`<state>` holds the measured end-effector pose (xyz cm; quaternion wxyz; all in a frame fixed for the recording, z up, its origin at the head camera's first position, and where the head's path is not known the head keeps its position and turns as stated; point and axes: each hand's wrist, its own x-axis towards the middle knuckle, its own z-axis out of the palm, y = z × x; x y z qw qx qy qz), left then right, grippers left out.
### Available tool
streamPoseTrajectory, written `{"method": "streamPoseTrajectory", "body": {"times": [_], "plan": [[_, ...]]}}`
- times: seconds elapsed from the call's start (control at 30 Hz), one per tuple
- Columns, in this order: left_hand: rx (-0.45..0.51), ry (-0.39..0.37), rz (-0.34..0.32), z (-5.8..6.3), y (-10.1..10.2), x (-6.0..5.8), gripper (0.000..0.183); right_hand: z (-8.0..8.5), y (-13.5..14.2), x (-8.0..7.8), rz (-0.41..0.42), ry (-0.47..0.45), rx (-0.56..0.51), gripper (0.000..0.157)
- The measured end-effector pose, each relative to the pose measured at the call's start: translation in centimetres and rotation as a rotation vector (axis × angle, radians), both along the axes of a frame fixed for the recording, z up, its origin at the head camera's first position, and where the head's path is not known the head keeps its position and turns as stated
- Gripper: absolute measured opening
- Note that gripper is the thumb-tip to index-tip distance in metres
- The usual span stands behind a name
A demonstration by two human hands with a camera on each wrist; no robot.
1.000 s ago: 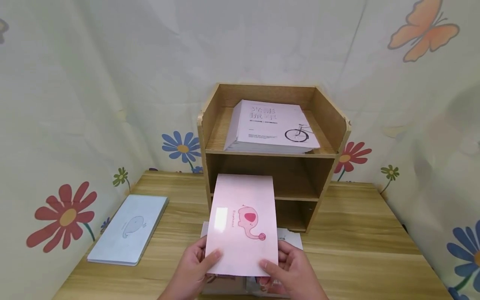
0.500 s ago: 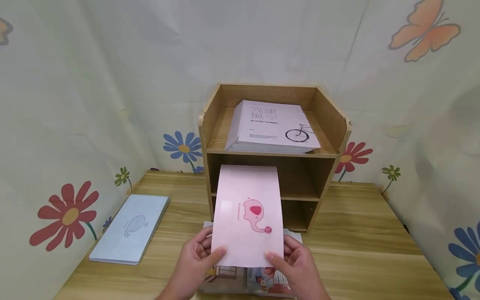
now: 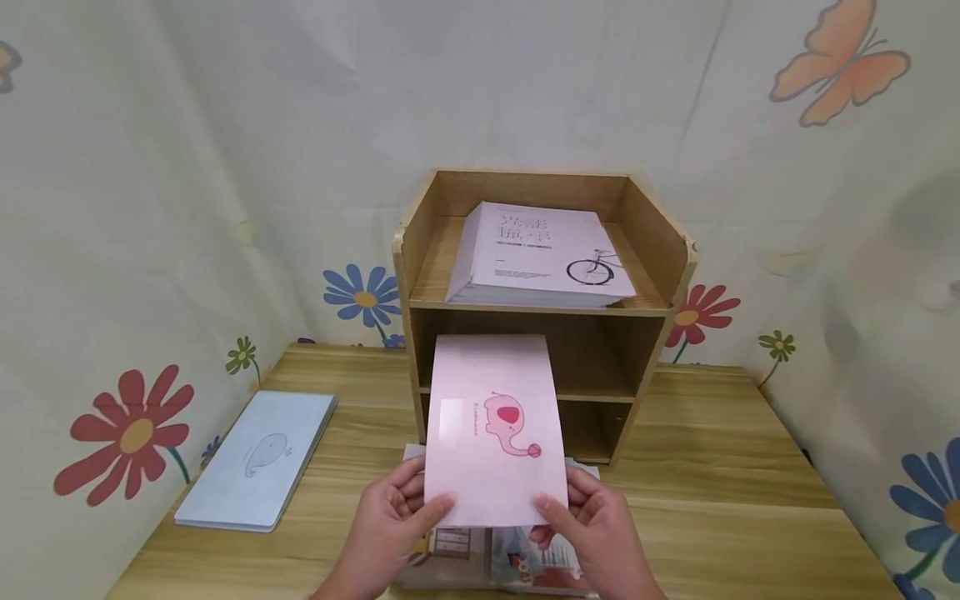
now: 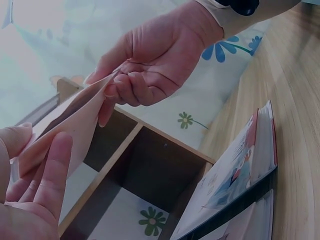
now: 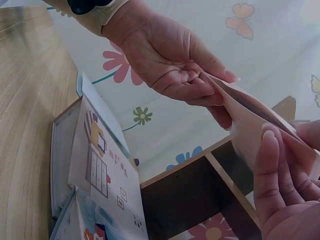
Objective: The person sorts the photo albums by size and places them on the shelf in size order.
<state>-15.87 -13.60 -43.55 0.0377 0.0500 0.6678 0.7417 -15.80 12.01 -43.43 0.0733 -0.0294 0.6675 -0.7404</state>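
Both hands hold a thin pink notebook (image 3: 498, 433) with a red elephant drawing on its cover. My left hand (image 3: 393, 521) pinches its near left corner, thumb on top and fingers beneath. At the near right corner, my right hand (image 3: 596, 525) grips it the same way. The notebook hovers before the wooden shelf (image 3: 401, 333), its far end in front of the middle compartment. In the right wrist view, the near edge shows a gap between the pink layers (image 5: 250, 107). Beneath it on the table lie two hardcover books, a left one (image 3: 453, 567) and a right one (image 3: 540, 562), partly hidden.
A thick white book (image 3: 540, 250) with a bicycle print lies on the shelf's top level. At the table's left edge is a light-blue notebook (image 3: 258, 458) with a whale drawing. A flower-printed curtain (image 3: 337, 125) surrounds the wooden table (image 3: 720, 500).
The pink notebook has risen slightly and shifted a little right, uncovering more of the books below. Both hands keep their grip on its near corners.
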Motion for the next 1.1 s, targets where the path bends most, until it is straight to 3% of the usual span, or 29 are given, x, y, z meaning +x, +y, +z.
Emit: {"method": "streamPoseTrajectory", "body": {"times": [0.27,0.8,1.1], "plan": [[-0.005,-0.018,-0.002,0.1,-0.3,-0.7,0.065,0.0,-0.1,-0.6,0.022,-0.023,-0.020,0.054],[-0.027,-0.064,0.023,-0.4,-1.6,-3.1,0.062,-0.6,-1.7,-3.5,0.050,0.018,-0.117,0.049],[-0.026,-0.074,0.033,-0.3,-2.0,-3.8,0.061,-0.4,-2.2,-3.9,0.038,0.014,-0.099,0.052]]}}
